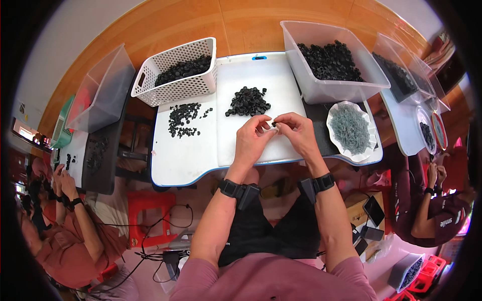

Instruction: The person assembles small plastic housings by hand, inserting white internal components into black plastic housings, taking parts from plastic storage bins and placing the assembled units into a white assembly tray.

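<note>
My left hand (251,140) and my right hand (299,134) meet over the front of a white folding table (198,163), fingertips almost touching. A small round black part (274,124) is pinched in my right fingers. My left thumb and fingertips are curled together beside it; what they grip is too small to make out. Just beyond my hands lies a heap of small black ring-like parts (247,101). Smaller black pieces (184,119) are scattered to its left. Thin grey-green slivers (350,129) fill a white scalloped dish (332,111) on the right.
At the back stand a white perforated basket (205,80) and a clear plastic bin (329,88), both holding black parts. A red stool (150,215) and loose cables (145,253) are below left. People work at side tables, left (83,236) and right (427,215).
</note>
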The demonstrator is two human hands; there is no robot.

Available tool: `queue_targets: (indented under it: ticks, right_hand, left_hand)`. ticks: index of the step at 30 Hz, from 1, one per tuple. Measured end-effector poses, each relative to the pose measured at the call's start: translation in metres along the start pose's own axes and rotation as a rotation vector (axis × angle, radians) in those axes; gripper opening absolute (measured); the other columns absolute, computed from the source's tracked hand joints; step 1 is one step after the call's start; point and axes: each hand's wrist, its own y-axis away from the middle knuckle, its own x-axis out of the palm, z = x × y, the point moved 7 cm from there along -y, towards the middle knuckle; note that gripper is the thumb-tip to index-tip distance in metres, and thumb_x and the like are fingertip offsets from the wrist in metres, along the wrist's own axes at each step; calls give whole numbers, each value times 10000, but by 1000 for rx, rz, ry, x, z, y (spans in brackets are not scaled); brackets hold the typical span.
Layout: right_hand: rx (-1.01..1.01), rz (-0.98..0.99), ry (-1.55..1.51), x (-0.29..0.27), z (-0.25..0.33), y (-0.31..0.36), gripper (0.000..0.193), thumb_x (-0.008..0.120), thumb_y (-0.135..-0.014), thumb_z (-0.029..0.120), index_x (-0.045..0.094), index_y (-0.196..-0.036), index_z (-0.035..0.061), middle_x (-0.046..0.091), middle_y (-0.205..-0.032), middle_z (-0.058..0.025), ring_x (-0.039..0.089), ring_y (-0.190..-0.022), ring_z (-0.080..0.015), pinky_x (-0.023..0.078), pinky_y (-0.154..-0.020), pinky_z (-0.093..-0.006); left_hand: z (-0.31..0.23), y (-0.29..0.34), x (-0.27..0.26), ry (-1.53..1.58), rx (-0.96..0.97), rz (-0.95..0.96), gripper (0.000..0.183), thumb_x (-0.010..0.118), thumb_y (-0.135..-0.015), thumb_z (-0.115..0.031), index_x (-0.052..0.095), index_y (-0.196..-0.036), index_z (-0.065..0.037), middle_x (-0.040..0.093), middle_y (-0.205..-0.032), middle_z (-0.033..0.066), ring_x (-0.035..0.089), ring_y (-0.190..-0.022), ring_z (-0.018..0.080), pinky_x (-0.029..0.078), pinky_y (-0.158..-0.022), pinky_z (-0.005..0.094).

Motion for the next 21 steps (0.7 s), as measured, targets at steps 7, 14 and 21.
queue_targets:
  ticks: [7,14,21]
  right_hand:
    - [13,-46,-39,-2,-2,-1,138,720,-925,35,771,-1043,-12,747,-884,-19,663,-789,-63,532,-707,-223]
    - [10,-48,-23,-3,-3,-1,150,733,-914,42,781,-1047,-8,752,-867,-17,656,-766,-57,527,-694,-220]
    - [-3,-42,-7,-2,-3,2,165,745,-900,42,795,-1050,-3,770,-878,-35,662,-771,-63,520,-687,-221]
  left_hand:
    - [5,2,-8,31,-45,-45,220,804,-889,-91,762,-1095,-27,743,-881,30,616,-720,73,517,-668,240]
    - [1,0,-7,0,-1,-43,161,783,-916,-116,775,-1037,-9,748,-862,37,606,-691,77,502,-648,245]
    - [1,1,-8,-20,28,-38,142,769,-922,-108,776,-1018,-3,751,-860,37,603,-684,82,497,-643,251]
